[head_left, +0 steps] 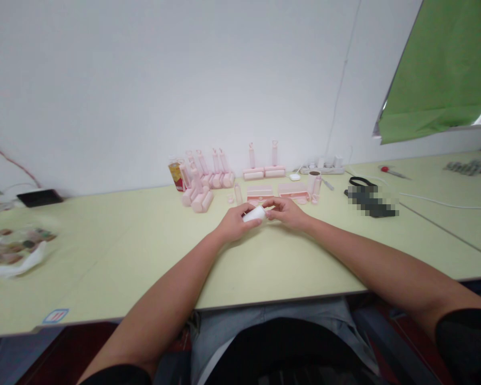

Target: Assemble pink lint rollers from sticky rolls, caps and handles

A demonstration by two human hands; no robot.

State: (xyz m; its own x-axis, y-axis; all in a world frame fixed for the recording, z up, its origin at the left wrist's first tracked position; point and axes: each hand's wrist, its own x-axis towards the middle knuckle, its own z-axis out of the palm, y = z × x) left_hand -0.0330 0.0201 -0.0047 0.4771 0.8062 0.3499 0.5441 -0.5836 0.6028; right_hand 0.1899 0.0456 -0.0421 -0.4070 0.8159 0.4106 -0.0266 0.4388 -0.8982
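Note:
My left hand (233, 221) is wrapped round a white lint roller refill (254, 215), held just above the table and slightly tilted. The fingers of my right hand (291, 213) close on the roll's right end, thumb low and forefinger above; what they pinch there is too small to make out. Just beyond my hands lie two pink and clear roller covers (260, 191). A small pink handle (238, 193) stands left of them, and another pink handle (316, 188) is on the right beside a brown-topped paper roll (313, 176).
Several pink lint rollers (202, 198) stand grouped at the back left, by a yellow and red box (176, 174). Two more rollers (274, 170) are against the wall. A power strip (323, 170), a black strapped item (371, 200), a screwdriver (395, 171) and cables lie right. A plastic bag (20, 256) lies far left.

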